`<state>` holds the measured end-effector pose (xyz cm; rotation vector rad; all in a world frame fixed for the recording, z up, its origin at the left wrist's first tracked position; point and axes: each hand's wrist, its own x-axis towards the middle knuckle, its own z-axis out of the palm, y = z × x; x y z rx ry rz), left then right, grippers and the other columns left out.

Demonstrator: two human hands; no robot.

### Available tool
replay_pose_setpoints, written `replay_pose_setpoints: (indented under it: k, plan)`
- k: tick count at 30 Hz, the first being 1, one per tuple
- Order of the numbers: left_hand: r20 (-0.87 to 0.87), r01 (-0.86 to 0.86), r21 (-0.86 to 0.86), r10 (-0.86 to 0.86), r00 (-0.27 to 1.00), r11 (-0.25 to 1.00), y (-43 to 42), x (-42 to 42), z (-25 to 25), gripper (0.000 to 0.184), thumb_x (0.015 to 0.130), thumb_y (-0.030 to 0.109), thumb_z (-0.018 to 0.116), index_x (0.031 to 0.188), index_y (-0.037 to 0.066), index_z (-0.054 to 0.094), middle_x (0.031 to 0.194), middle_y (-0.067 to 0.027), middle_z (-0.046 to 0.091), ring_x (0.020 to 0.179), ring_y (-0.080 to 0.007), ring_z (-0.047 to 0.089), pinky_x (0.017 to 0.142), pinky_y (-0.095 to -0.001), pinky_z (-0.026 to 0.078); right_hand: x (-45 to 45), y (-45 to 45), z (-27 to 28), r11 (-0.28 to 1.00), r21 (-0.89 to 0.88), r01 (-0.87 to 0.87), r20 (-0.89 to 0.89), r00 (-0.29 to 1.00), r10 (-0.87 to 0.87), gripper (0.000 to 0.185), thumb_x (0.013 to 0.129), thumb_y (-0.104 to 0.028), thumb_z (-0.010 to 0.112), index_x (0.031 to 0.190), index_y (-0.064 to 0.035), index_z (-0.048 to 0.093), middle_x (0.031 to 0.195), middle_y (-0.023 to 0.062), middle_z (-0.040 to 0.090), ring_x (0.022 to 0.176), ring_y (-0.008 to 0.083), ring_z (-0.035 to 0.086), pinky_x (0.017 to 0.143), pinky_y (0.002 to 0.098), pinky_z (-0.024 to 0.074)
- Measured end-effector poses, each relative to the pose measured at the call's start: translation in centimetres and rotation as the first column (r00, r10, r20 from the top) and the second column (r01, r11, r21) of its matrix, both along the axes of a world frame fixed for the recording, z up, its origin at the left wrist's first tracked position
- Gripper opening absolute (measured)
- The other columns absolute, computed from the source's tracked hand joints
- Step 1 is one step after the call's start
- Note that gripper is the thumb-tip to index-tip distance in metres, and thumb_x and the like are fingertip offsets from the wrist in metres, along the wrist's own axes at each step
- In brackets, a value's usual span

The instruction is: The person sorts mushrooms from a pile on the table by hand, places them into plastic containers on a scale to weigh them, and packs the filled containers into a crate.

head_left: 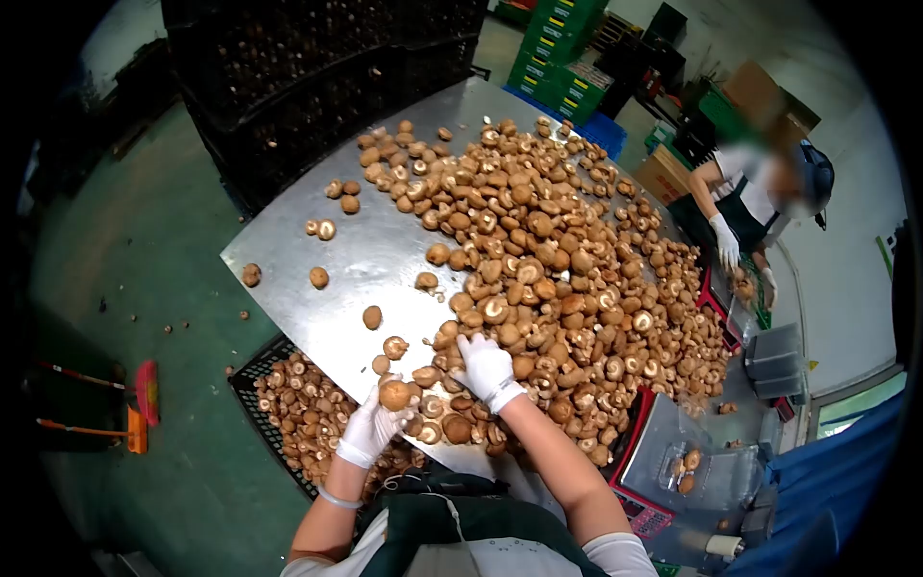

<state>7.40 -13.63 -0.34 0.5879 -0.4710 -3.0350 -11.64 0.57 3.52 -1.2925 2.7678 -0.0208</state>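
Observation:
My left hand [373, 425], in a white glove, is closed around a brown mushroom [394, 394] near the table's front edge. More mushrooms lie right beside it. To its right, my white-gloved right hand [484, 367] reaches into the near side of a big mushroom pile [548, 250]. Its fingers are stretched out and rest against the mushrooms, and the fingertips are partly hidden among them. Several single mushrooms, one of them a brown cap [372, 316], lie scattered on the metal table [317, 207] to the left of the pile.
Below the table's left edge stands a black crate [252, 370] full of mushrooms. A red-edged scale [642, 514] with a clear tray [663, 442] is at my right. Dark stacked crates [317, 87] rise behind. A co-worker's gloved hand [725, 242] is at the far right.

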Motion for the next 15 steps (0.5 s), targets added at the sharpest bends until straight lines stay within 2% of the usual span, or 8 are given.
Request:
replay_pose_setpoints:
  k: [3, 4, 6, 7, 9, 11, 13, 15]
  plan:
    - [0.036, -0.026, 0.017, 0.026, 0.999, 1.0, -0.6, 0.9, -0.2, 0.046, 0.1, 0.036, 0.033, 0.127, -0.001, 0.041, 0.112, -0.0228, 0.058, 0.083, -0.0263, 0.063, 0.07, -0.0314, 0.053, -0.3, -0.7, 0.6, 0.999, -0.035, 0.029, 0.066, 0.997, -0.026, 0.053, 0.071, -0.039, 0.07, 0.112, -0.01, 0.054, 0.096, 0.0123, 0.061, 0.083, 0.0276, 0.063, 0.065, 0.0396, 0.0522]
    - [0.002, -0.055, 0.01, 0.055, 0.998, 0.998, -0.6, 1.4, -1.6, 0.047, 0.1, 0.036, 0.033, 0.127, -0.001, 0.041, 0.111, -0.021, 0.058, 0.083, -0.0271, 0.062, 0.07, -0.0322, 0.053, -0.5, -1.0, 0.2, 0.998, -0.01, 0.06, 0.091, 0.994, -0.059, 0.055, 0.072, -0.046, 0.069, 0.109, -0.0091, 0.055, 0.096, 0.0116, 0.063, 0.085, 0.0249, 0.064, 0.067, 0.0374, 0.0529]
    - [0.081, -0.069, -0.119, 0.079, 0.994, 0.991, -0.9, 2.2, -1.7, 0.047, 0.099, 0.038, 0.035, 0.126, 0.0, 0.043, 0.108, -0.0185, 0.06, 0.084, -0.0261, 0.063, 0.069, -0.0317, 0.052, -0.3, -1.7, 0.8, 0.994, 0.004, 0.114, 0.106, 0.988, -0.113, 0.057, 0.07, -0.055, 0.066, 0.101, -0.0078, 0.057, 0.094, 0.0126, 0.064, 0.081, 0.0263, 0.065, 0.067, 0.0391, 0.0526]
    - [0.063, -0.053, -0.072, 0.057, 0.996, 0.996, -1.6, 2.9, -2.9, 0.048, 0.098, 0.04, 0.036, 0.127, 0.002, 0.043, 0.108, -0.0169, 0.061, 0.085, -0.0237, 0.064, 0.071, -0.031, 0.052, -0.6, -1.8, 0.4, 0.994, 0.017, 0.104, 0.093, 0.99, -0.105, 0.06, 0.069, -0.056, 0.067, 0.102, -0.0068, 0.057, 0.095, 0.0141, 0.064, 0.08, 0.0275, 0.065, 0.067, 0.0399, 0.0526]
    - [0.042, -0.111, -0.085, 0.115, 0.992, 0.99, -2.0, 4.0, -3.5, 0.05, 0.098, 0.042, 0.035, 0.127, 0.003, 0.044, 0.11, -0.0154, 0.062, 0.087, -0.0216, 0.065, 0.072, -0.0296, 0.052, -1.5, -1.9, -1.1, 0.996, 0.002, 0.094, 0.058, 0.994, -0.094, 0.054, 0.069, -0.051, 0.066, 0.099, -0.007, 0.06, 0.097, 0.0158, 0.064, 0.082, 0.0297, 0.065, 0.07, 0.0409, 0.0524]
    - [0.149, -0.15, -0.147, 0.172, 0.974, 0.978, -1.9, 4.5, -1.7, 0.052, 0.098, 0.045, 0.035, 0.127, 0.003, 0.044, 0.114, -0.0152, 0.061, 0.089, -0.0209, 0.065, 0.073, -0.0281, 0.052, -2.4, -2.1, -1.5, 0.99, 0.067, 0.128, 0.077, 0.988, -0.133, 0.053, 0.068, -0.05, 0.065, 0.105, -0.0107, 0.061, 0.099, 0.0155, 0.064, 0.088, 0.0305, 0.064, 0.075, 0.0412, 0.0518]
    - [0.123, -0.18, -0.178, 0.204, 0.971, 0.967, -1.7, 5.5, -1.7, 0.055, 0.098, 0.045, 0.033, 0.129, 0.001, 0.042, 0.116, -0.0178, 0.06, 0.089, -0.0217, 0.064, 0.072, -0.0279, 0.052, -2.4, -1.9, -0.7, 0.987, 0.041, 0.156, 0.098, 0.982, -0.159, 0.05, 0.068, -0.044, 0.065, 0.108, -0.015, 0.063, 0.099, 0.0146, 0.064, 0.091, 0.0299, 0.063, 0.077, 0.0405, 0.0512]
    - [0.053, -0.238, -0.056, 0.241, 0.969, 0.97, -1.3, 6.6, -3.0, 0.054, 0.098, 0.043, 0.033, 0.127, -0.002, 0.041, 0.115, -0.0221, 0.058, 0.088, -0.0241, 0.064, 0.071, -0.0307, 0.055, -3.1, -1.2, -1.4, 0.99, -0.049, 0.132, 0.096, 0.987, -0.127, 0.05, 0.067, -0.04, 0.065, 0.112, -0.0178, 0.063, 0.099, 0.0146, 0.064, 0.091, 0.0289, 0.063, 0.078, 0.0397, 0.0509]
